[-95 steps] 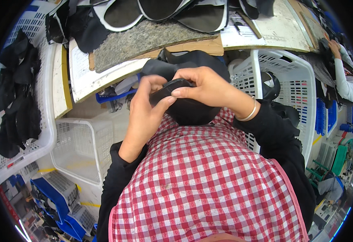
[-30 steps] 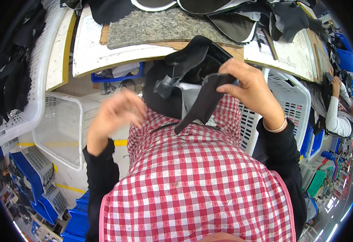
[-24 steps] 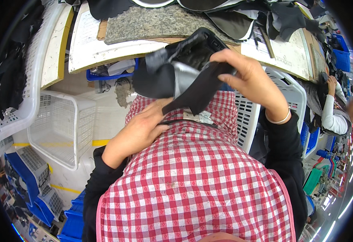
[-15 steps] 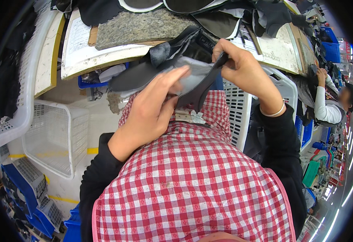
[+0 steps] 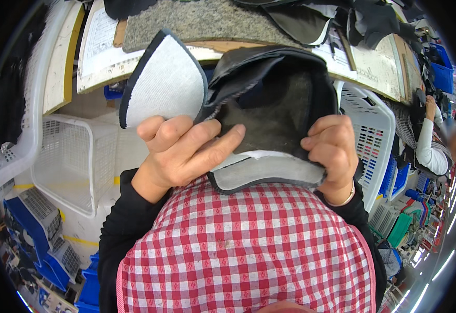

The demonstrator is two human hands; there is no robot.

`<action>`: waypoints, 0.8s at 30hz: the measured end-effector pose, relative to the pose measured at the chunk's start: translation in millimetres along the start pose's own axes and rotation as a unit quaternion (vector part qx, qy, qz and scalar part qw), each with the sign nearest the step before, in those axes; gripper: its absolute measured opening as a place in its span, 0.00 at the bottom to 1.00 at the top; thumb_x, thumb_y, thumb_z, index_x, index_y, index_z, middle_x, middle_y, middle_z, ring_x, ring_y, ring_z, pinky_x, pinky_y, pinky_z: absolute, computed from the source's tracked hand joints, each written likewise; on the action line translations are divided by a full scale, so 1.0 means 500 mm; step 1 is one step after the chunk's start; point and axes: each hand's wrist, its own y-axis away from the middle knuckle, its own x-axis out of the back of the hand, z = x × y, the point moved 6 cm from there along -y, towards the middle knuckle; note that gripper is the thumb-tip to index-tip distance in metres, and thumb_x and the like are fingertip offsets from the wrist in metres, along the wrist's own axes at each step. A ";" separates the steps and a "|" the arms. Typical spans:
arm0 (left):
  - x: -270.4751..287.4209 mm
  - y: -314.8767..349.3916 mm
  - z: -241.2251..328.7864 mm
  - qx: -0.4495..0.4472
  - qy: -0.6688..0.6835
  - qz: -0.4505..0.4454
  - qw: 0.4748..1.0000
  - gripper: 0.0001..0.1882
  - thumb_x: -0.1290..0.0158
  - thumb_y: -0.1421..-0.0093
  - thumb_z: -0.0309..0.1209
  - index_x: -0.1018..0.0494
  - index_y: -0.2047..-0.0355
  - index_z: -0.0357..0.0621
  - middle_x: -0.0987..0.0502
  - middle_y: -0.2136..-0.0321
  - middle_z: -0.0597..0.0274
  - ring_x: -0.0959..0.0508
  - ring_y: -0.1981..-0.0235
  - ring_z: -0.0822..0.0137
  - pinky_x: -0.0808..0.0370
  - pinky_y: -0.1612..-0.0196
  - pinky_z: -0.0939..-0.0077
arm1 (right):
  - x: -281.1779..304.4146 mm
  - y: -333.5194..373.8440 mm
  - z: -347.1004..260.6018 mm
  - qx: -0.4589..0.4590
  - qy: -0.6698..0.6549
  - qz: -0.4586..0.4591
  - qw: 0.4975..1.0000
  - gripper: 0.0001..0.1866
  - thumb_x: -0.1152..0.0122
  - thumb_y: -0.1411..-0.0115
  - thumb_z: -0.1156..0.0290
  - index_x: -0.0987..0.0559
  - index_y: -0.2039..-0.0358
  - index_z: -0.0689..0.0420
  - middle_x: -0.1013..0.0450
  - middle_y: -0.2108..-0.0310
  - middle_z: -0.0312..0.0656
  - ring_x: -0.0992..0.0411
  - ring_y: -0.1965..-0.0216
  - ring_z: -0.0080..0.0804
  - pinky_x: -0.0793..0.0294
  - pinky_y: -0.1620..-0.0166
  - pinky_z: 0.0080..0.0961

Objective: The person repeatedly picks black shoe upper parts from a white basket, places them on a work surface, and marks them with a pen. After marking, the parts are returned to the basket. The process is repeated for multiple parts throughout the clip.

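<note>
A cluttered workbench [image 5: 103,62] spans the frame's top. At centre, a black, grey-lined shoe upper [image 5: 269,115] is gripped by the left hand [image 5: 183,151] and the right hand [image 5: 332,151].

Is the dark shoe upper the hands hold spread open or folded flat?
Spread open. The left hand and right hand pull the dark shoe upper apart, baring its grey lining, with a white-faced flap raised at left.

A pale wooden workbench [image 5: 374,73] is covered by a grey felt mat [image 5: 207,21], white paper sheets [image 5: 100,47] and black fabric pieces [image 5: 301,23].
</note>
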 end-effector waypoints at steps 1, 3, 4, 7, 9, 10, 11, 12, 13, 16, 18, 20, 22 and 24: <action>0.001 0.009 -0.008 0.027 0.016 -0.027 0.999 0.14 0.38 0.54 0.39 0.15 0.64 0.61 0.22 0.70 0.81 0.32 0.66 0.75 0.44 0.55 0.73 | -0.006 0.006 0.004 -0.021 -0.001 -0.002 1.000 0.13 0.32 0.59 0.72 0.25 0.72 0.60 0.33 0.72 0.41 0.28 0.68 0.41 0.28 0.68 0.30; 0.001 0.019 -0.017 0.022 0.050 -0.047 0.997 0.13 0.38 0.54 0.38 0.14 0.65 0.59 0.22 0.70 0.80 0.30 0.66 0.74 0.44 0.55 0.72 | -0.014 0.012 0.017 -0.062 0.009 -0.003 0.998 0.16 0.30 0.60 0.72 0.21 0.68 0.59 0.34 0.72 0.39 0.29 0.67 0.39 0.29 0.67 0.29; 0.000 0.019 -0.023 0.018 0.069 -0.059 0.996 0.13 0.38 0.54 0.38 0.14 0.66 0.58 0.22 0.70 0.80 0.29 0.66 0.74 0.43 0.55 0.72 | -0.015 0.012 0.017 -0.054 0.007 0.008 0.998 0.18 0.29 0.61 0.71 0.19 0.65 0.59 0.35 0.73 0.37 0.29 0.67 0.38 0.30 0.66 0.29; -0.003 0.006 -0.037 -0.001 0.116 -0.088 0.989 0.12 0.38 0.54 0.37 0.15 0.68 0.54 0.22 0.71 0.79 0.26 0.65 0.73 0.42 0.55 0.72 | -0.024 0.014 0.022 -0.067 0.030 -0.008 0.997 0.22 0.30 0.62 0.72 0.16 0.61 0.57 0.36 0.73 0.36 0.30 0.68 0.36 0.31 0.66 0.28; -0.005 -0.005 -0.037 -0.016 0.143 -0.121 0.982 0.09 0.39 0.52 0.34 0.16 0.68 0.51 0.23 0.72 0.77 0.24 0.64 0.72 0.41 0.55 0.72 | -0.026 0.017 0.024 -0.077 0.031 -0.017 0.996 0.22 0.30 0.63 0.72 0.14 0.61 0.56 0.37 0.74 0.36 0.30 0.68 0.35 0.32 0.67 0.28; -0.005 -0.010 -0.037 -0.014 0.160 -0.130 0.978 0.09 0.39 0.51 0.33 0.16 0.69 0.50 0.23 0.73 0.76 0.24 0.64 0.71 0.40 0.55 0.72 | -0.026 0.020 0.025 -0.082 0.035 -0.019 0.996 0.21 0.30 0.63 0.72 0.14 0.62 0.56 0.37 0.74 0.36 0.30 0.69 0.35 0.32 0.67 0.28; -0.006 -0.014 -0.035 -0.013 0.177 -0.144 0.974 0.08 0.40 0.50 0.33 0.16 0.69 0.50 0.24 0.73 0.76 0.24 0.64 0.71 0.40 0.55 0.71 | -0.028 0.023 0.025 -0.086 0.039 -0.021 0.995 0.21 0.30 0.63 0.73 0.14 0.63 0.56 0.37 0.75 0.36 0.30 0.69 0.35 0.32 0.68 0.28; -0.008 -0.017 -0.034 -0.009 0.198 -0.153 0.968 0.07 0.40 0.50 0.32 0.17 0.70 0.49 0.24 0.74 0.75 0.24 0.64 0.70 0.39 0.55 0.71 | -0.027 0.026 0.025 -0.090 0.047 -0.024 0.995 0.20 0.30 0.63 0.73 0.14 0.64 0.56 0.37 0.75 0.36 0.31 0.69 0.35 0.32 0.68 0.28; -0.011 -0.018 -0.031 -0.007 0.215 -0.170 0.962 0.07 0.40 0.49 0.31 0.17 0.69 0.48 0.24 0.74 0.74 0.24 0.63 0.70 0.39 0.54 0.71 | -0.029 0.031 0.027 -0.101 0.052 -0.011 0.993 0.17 0.29 0.63 0.72 0.14 0.67 0.56 0.38 0.77 0.36 0.31 0.71 0.35 0.33 0.69 0.28; -0.020 -0.016 -0.025 0.010 0.270 -0.224 0.936 0.09 0.40 0.49 0.28 0.18 0.66 0.45 0.24 0.72 0.70 0.25 0.62 0.66 0.38 0.52 0.68 | -0.036 0.046 0.027 -0.123 0.061 0.020 0.990 0.16 0.27 0.63 0.72 0.14 0.69 0.56 0.38 0.78 0.37 0.32 0.73 0.35 0.35 0.71 0.28; -0.035 -0.006 -0.017 0.033 0.288 -0.311 0.905 0.14 0.39 0.49 0.28 0.17 0.60 0.43 0.22 0.68 0.67 0.26 0.60 0.62 0.38 0.52 0.66 | -0.041 0.066 0.039 -0.177 0.059 0.061 0.980 0.15 0.24 0.66 0.77 0.16 0.73 0.56 0.35 0.79 0.38 0.33 0.74 0.36 0.36 0.72 0.30; -0.039 -0.006 -0.009 0.056 0.299 -0.343 0.889 0.18 0.36 0.50 0.28 0.20 0.57 0.42 0.23 0.65 0.64 0.27 0.56 0.59 0.37 0.50 0.64 | -0.045 0.086 0.045 -0.189 0.028 0.074 0.979 0.15 0.25 0.66 0.80 0.16 0.73 0.55 0.34 0.78 0.38 0.32 0.73 0.37 0.35 0.70 0.31; -0.051 -0.014 0.004 0.076 0.329 -0.351 0.873 0.19 0.35 0.51 0.28 0.20 0.57 0.42 0.24 0.65 0.63 0.27 0.56 0.58 0.37 0.50 0.63 | -0.059 0.103 0.070 -0.246 -0.010 -0.010 0.969 0.16 0.24 0.64 0.80 0.16 0.72 0.50 0.31 0.74 0.37 0.28 0.68 0.39 0.30 0.68 0.34; -0.080 -0.028 0.012 0.091 0.280 -0.350 0.889 0.13 0.35 0.52 0.26 0.23 0.65 0.43 0.27 0.70 0.61 0.27 0.61 0.57 0.36 0.53 0.62 | -0.063 0.122 0.104 -0.352 -0.038 -0.139 0.925 0.10 0.23 0.55 0.67 0.14 0.70 0.44 0.27 0.72 0.33 0.24 0.63 0.37 0.29 0.63 0.35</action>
